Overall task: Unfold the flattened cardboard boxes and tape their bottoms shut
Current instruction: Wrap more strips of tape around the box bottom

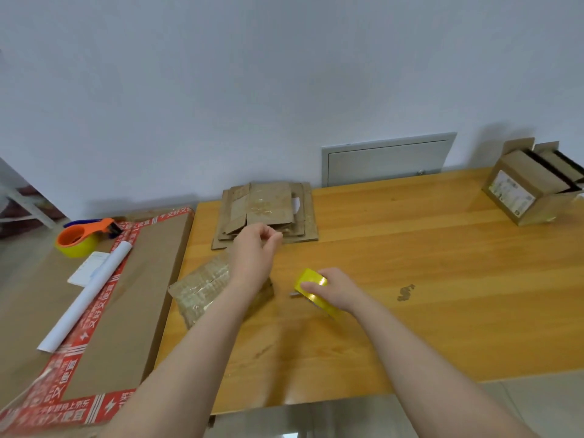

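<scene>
Lower centre-right of the frame: we're gripping the yellow tape roll (311, 281) with the right hand (331, 290), fingers wrapped over its rim, roll sitting low over the table (410, 311). Left of it, a small box (202, 292) is lying under our left forearm, glossy tape across its upward face, so we're reading that one as unfolded and sealed. Further up, the left hand (256, 245) is hovering at the near edge of the stack of flattened boxes (268, 210); fingers curled, thumb and index tips close together, and we're not able to tell whether they're pinching a tape end, cardboard or nothing. Stack is lying flat, several pieces, so most of the job is looking undone: one box taped, the rest waiting to be opened and sealed. Left side of the frame: big flat carton (142, 279) carrying a paper roll (88, 292) and an orange tape dispenser (82, 237). Upper right: an open box (518, 191) sitting apart.
</scene>
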